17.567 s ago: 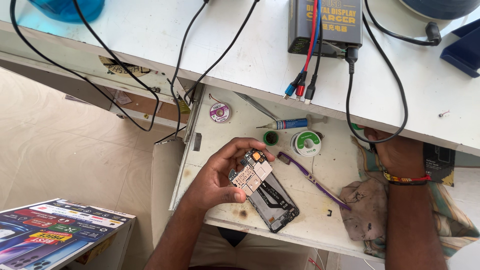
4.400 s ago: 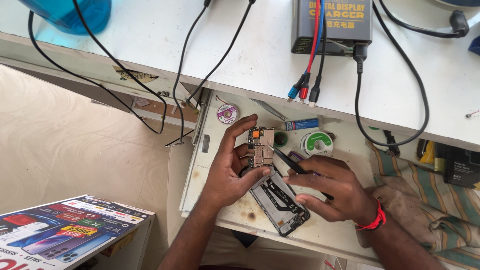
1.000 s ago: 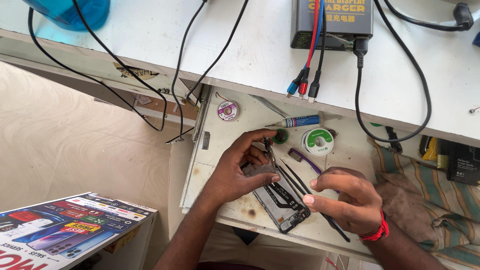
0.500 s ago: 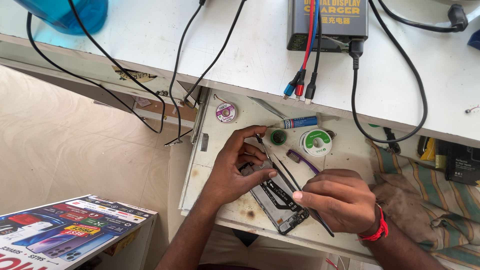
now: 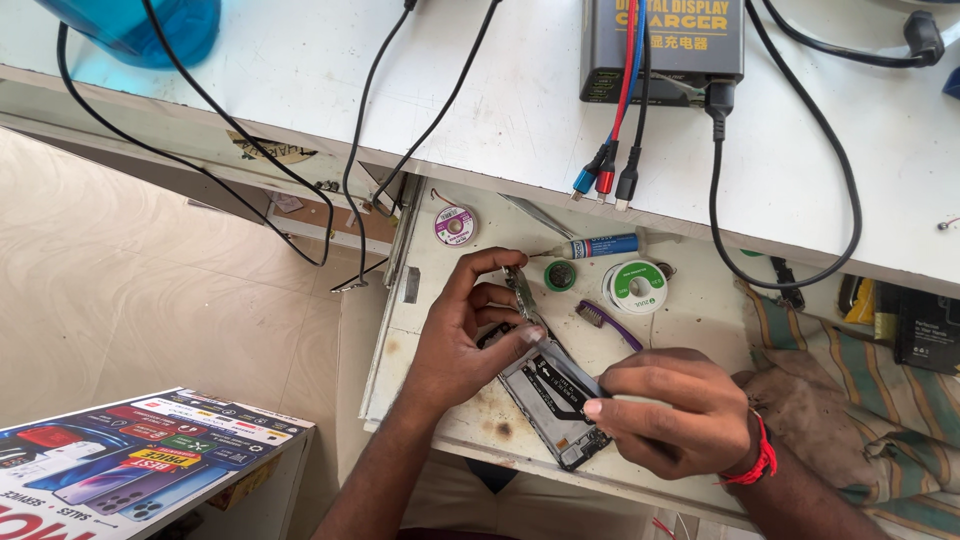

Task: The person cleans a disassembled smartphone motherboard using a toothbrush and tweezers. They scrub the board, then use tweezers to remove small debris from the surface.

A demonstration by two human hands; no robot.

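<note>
Head view: opened phone (image 5: 553, 392) lying on pull-out counter (image 5: 690, 310), back cover off; left hand (image 5: 468, 345) clamped on its upper end and lifted circuit board (image 5: 520, 290), right hand (image 5: 670, 410) pinched shut at its frame; reassembly judged outstanding.

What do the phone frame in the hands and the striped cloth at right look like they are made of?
Phone frame: likely plastic or metal, matte grey, with a black flex strip; the look leaves it open. Striped cloth: woven fabric, soft and creased, stained. The left hand steadies the frame; the right hand works on it.
</note>
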